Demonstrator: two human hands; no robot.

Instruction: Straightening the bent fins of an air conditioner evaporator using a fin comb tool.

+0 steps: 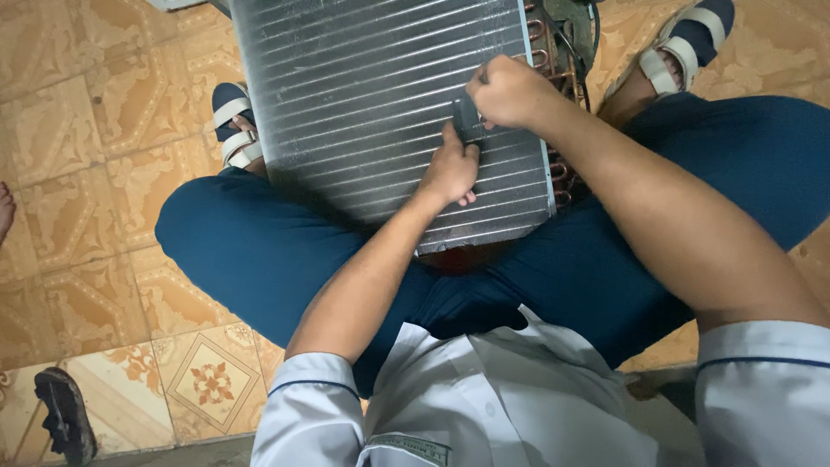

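- Left of my grips, a dark sandal point(65, 415) lies on the patterned floor tiles point(95, 285).
- My left hand point(450, 169) presses flat on the finned metal coil point(372, 104), fingers together, just below the other grip.
- My right hand point(510, 91) pinches a small dark comb tool point(468, 121) against the fins.

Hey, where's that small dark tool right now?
In the head view, the small dark tool sits right of centre on the finned coil panel, gripped by the right hand, with the left hand just below it.
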